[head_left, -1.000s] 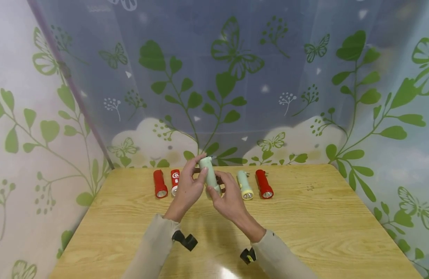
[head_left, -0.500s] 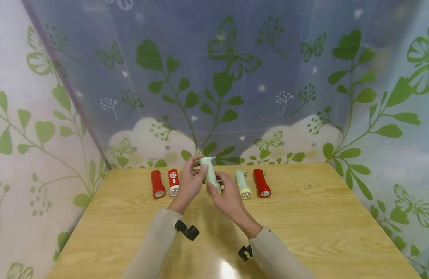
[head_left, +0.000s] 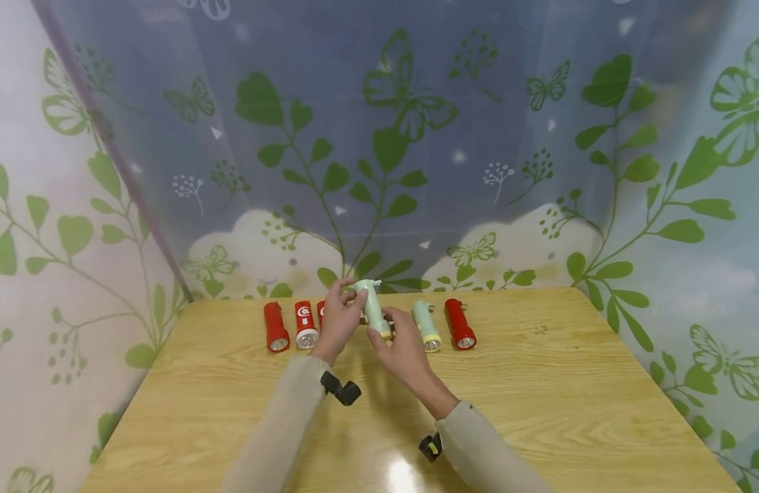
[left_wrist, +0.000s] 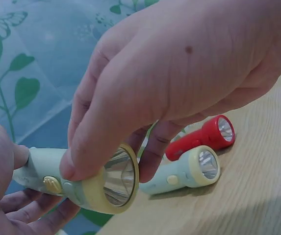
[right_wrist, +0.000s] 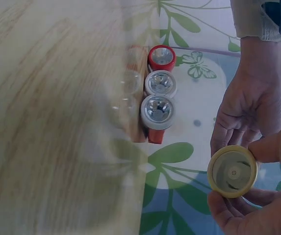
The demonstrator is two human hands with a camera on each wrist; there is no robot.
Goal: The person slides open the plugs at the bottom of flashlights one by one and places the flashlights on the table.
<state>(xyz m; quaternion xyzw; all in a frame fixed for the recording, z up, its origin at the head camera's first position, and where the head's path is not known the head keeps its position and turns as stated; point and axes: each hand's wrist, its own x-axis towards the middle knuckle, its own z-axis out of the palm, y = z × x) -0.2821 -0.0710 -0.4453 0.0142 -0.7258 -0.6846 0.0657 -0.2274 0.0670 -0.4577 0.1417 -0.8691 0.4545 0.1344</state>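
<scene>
The left hand [head_left: 338,323], half-closed, grips the mint-green flashlight [head_left: 373,307] by its tail; the right hand [head_left: 407,348], likewise, its lens end [right_wrist: 233,171] — presumably to steady it.

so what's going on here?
A person is holding a pale green flashlight up over the wooden table with both hands. The left hand grips it at the tail end, and the right hand holds it near its yellow rim. Five more lie in a row along the back: a plain red flashlight and two white-rimmed red flashlights on the left, a second green flashlight and another red flashlight on the right.
</scene>
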